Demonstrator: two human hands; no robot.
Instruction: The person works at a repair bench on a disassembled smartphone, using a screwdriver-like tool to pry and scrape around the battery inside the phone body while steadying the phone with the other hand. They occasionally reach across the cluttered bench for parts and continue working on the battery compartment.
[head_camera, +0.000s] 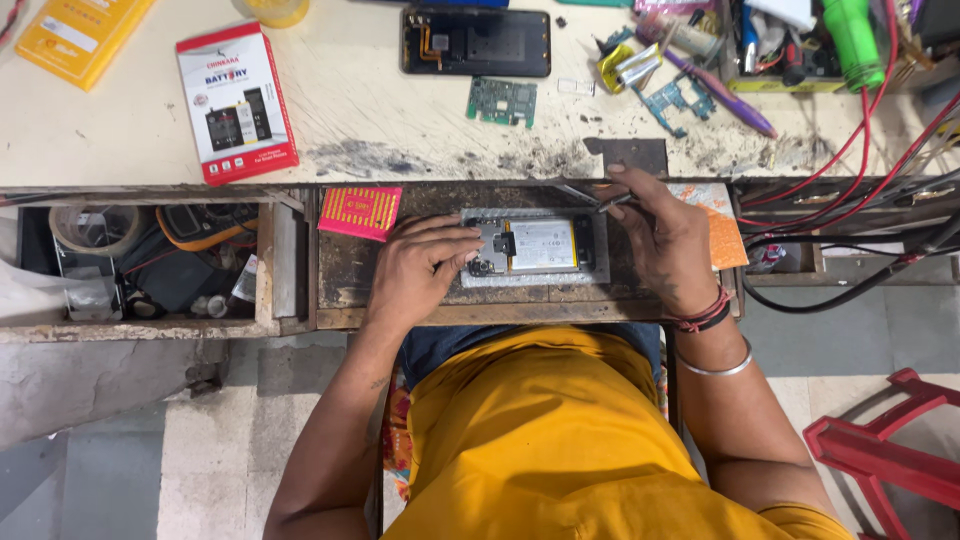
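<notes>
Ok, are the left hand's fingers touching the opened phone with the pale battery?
Touching. The head view shows the left hand with its fingertips pressed on the opened phone with the pale battery, at its left end.

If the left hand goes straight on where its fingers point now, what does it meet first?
The left hand points right across the opened phone. Its fingertips already touch the phone's end; next in line is probably the battery, then the right hand.

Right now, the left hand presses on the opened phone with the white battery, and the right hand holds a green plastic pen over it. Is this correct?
Not quite. In the head view the right hand holds thin metal tweezers, not a green pen. The left hand does press on the opened phone with the white battery.
</notes>
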